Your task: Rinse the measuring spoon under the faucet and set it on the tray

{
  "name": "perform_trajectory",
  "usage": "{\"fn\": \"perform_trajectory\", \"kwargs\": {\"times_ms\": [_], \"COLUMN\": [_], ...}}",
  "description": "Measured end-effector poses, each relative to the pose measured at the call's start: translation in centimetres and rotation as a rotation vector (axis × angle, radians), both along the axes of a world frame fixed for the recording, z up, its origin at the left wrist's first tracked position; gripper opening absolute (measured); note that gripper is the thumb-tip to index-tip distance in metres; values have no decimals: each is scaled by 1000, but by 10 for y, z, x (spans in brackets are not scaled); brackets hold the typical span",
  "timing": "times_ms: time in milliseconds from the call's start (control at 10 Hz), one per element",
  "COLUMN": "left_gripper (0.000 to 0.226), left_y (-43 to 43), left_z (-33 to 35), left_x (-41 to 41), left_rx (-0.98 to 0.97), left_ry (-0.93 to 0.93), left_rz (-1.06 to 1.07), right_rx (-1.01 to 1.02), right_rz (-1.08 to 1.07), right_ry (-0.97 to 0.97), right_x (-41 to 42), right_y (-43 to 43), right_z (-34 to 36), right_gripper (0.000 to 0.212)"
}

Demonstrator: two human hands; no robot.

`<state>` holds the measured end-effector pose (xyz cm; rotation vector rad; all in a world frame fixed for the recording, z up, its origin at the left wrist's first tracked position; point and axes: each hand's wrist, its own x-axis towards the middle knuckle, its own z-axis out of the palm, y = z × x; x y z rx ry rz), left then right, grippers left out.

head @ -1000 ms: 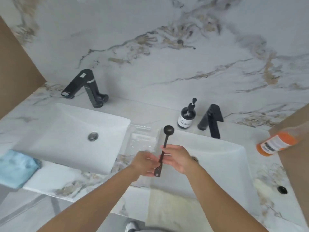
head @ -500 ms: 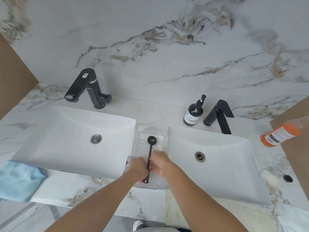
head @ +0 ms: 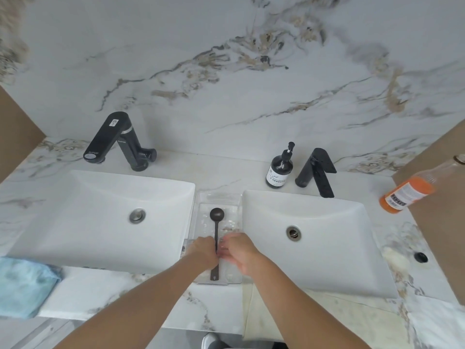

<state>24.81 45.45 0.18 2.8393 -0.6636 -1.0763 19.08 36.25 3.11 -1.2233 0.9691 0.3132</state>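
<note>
The black measuring spoon (head: 217, 214) lies lengthwise in the clear plastic tray (head: 219, 196) between the two sinks, its round bowl toward the wall and its handle toward me. My left hand (head: 204, 252) and my right hand (head: 239, 253) meet over the middle of the handle. The fingertips of both pinch it from either side and hide that stretch of it. The handle's end shows below my hands near the tray's front edge. The black faucet (head: 317, 170) of the right sink stands behind and to the right, with no water running.
White sinks lie left (head: 75, 210) and right (head: 339, 238) of the tray. A second black faucet (head: 118, 140) stands at the back left, with a dark soap pump bottle (head: 279, 170) near the right faucet. An orange bottle (head: 407, 193) is far right and a blue cloth (head: 22, 285) front left.
Both hands carried the spoon left from over the right sink's edge and lowered it into the tray. It now lies flat along the tray with my fingers still on the handle.
</note>
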Motion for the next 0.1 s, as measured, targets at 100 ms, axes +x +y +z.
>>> {"fn": "perform_trajectory", "kwargs": {"times_ms": [100], "left_gripper": [29], "left_y": [-10], "left_z": [13], "left_x": [-6], "left_rx": [19], "left_ry": [20], "left_rz": [-46], "right_rx": [-54], "right_rz": [90], "right_ry": [-12], "right_x": [-14], "right_y": [-11], "right_z": [12], "right_gripper": [26]}}
